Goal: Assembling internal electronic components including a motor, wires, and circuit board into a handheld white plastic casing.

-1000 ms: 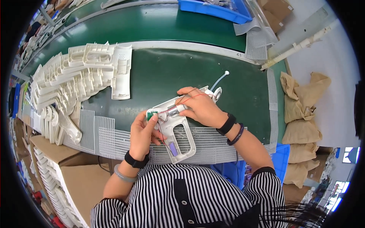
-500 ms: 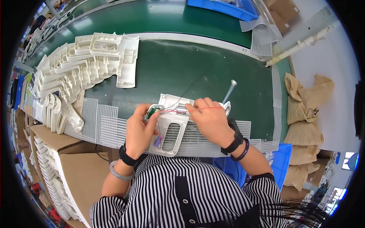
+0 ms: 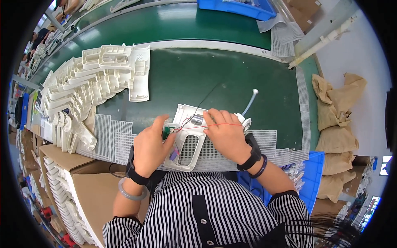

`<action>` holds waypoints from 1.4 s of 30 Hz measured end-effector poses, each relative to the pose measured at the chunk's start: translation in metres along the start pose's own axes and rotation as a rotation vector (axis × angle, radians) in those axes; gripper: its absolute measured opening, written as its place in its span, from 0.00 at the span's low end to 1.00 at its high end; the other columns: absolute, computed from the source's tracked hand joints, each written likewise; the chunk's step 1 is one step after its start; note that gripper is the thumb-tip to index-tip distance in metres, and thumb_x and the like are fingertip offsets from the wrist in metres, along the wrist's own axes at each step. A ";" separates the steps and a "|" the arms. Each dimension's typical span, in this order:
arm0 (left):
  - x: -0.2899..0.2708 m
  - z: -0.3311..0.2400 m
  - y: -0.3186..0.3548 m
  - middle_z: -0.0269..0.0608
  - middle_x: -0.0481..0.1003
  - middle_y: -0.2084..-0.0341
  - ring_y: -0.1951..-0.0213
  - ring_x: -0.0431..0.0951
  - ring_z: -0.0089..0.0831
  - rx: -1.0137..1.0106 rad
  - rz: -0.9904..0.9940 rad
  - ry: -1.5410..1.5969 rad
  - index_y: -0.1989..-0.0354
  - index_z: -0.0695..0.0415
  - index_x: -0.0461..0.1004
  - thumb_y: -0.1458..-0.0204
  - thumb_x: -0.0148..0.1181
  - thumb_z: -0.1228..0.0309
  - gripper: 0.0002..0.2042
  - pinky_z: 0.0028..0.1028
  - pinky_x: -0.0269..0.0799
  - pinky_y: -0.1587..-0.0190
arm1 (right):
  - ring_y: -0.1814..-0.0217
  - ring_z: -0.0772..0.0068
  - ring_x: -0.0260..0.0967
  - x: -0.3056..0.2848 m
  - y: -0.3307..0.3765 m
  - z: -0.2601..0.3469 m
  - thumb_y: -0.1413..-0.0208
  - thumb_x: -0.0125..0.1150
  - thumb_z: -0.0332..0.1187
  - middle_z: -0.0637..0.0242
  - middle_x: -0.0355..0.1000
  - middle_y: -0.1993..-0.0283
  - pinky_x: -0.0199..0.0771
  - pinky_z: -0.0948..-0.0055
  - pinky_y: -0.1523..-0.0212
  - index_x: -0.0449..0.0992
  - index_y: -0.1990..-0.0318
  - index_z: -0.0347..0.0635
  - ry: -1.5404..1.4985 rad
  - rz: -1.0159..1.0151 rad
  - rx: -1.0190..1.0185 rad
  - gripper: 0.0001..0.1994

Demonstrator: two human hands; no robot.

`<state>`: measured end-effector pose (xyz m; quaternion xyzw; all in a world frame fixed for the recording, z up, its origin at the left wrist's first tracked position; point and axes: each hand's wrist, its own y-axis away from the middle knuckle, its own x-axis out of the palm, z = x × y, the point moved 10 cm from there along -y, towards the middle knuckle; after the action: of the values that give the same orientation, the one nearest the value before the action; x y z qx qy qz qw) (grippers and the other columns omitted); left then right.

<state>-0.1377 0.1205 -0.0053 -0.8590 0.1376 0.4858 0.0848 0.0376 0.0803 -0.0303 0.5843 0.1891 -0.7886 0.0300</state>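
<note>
A white plastic housing half [image 3: 183,164] with a looped handle lies open side up near the table's front edge. My left hand [image 3: 152,146] is at its left end, thumb and forefinger closed about a small green circuit board [image 3: 167,132]. Thin red and black wires run from the board; the red wire [image 3: 223,124] stretches across the fingers of my right hand [image 3: 226,134]. That hand is closed over the housing's right part, fingertips beside a silver cylindrical motor [image 3: 197,120]. A purple piece [image 3: 174,155] shows by the handle opening. A pale tube [image 3: 250,102] sticks out behind my right hand.
Nested white housing halves [image 3: 95,74] stand at the left of the green table [image 3: 231,78]. White grid mats [image 3: 264,142] line its front edge. An open carton [image 3: 95,194], a blue bin [image 3: 312,177] and brown sacks [image 3: 337,120] flank me. Another blue tray [image 3: 244,9] stands beyond.
My left hand has shifted down and left, and more of the circuit board shows between its fingers. My right hand stays over the housing. The whole view has shifted slightly.
</note>
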 end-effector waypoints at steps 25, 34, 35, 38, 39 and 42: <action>-0.011 -0.103 -0.021 0.38 0.76 0.60 0.59 0.81 0.22 0.117 0.272 1.190 0.50 0.64 0.67 0.38 0.60 0.77 0.11 0.18 0.79 0.62 | 0.48 0.56 0.72 -0.063 0.021 -0.019 0.45 0.67 0.31 0.57 0.73 0.51 0.74 0.61 0.48 0.72 0.45 0.35 -0.305 -0.231 0.001 0.20; -0.089 -0.129 -0.117 0.48 0.69 0.39 0.51 0.79 0.29 0.408 -0.154 0.971 0.31 0.60 0.59 0.36 0.59 0.71 0.26 0.27 0.76 0.54 | 0.49 0.59 0.79 -0.170 -0.116 -0.126 0.29 0.51 0.38 0.54 0.72 0.44 0.87 0.61 0.57 0.65 0.40 0.31 -1.302 -0.117 0.367 0.19; -0.086 -0.124 -0.112 0.46 0.67 0.37 0.48 0.78 0.31 0.429 -0.136 0.999 0.30 0.58 0.59 0.35 0.57 0.72 0.26 0.26 0.77 0.53 | 0.47 0.58 0.78 -0.181 -0.147 -0.150 0.29 0.52 0.39 0.53 0.71 0.41 0.86 0.60 0.54 0.65 0.39 0.31 -1.311 -0.145 0.362 0.21; -0.057 -0.091 -0.087 0.45 0.69 0.40 0.49 0.80 0.31 0.384 0.011 0.969 0.32 0.59 0.60 0.38 0.57 0.77 0.26 0.25 0.76 0.54 | 0.47 0.56 0.77 -0.226 -0.255 -0.221 0.30 0.54 0.37 0.50 0.72 0.44 0.86 0.59 0.52 0.67 0.44 0.23 -1.228 -0.369 0.314 0.20; -0.048 -0.077 -0.079 0.47 0.69 0.42 0.50 0.78 0.28 0.301 0.042 0.981 0.34 0.63 0.62 0.39 0.57 0.81 0.24 0.27 0.74 0.47 | 0.47 0.56 0.77 -0.244 -0.284 -0.244 0.31 0.55 0.36 0.49 0.73 0.45 0.86 0.60 0.51 0.66 0.45 0.22 -1.171 -0.458 0.299 0.21; -0.031 -0.029 -0.049 0.45 0.73 0.46 0.55 0.81 0.30 0.096 0.059 1.021 0.39 0.65 0.67 0.39 0.55 0.82 0.19 0.27 0.77 0.51 | 0.50 0.61 0.77 -0.257 -0.322 -0.315 0.35 0.59 0.36 0.52 0.74 0.48 0.84 0.68 0.50 0.70 0.47 0.22 -0.867 -0.541 0.578 0.21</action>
<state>-0.1143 0.1635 0.0368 -0.9776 0.2081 -0.0003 0.0324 0.3193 0.4389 0.2166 0.1241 0.0794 -0.9548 -0.2581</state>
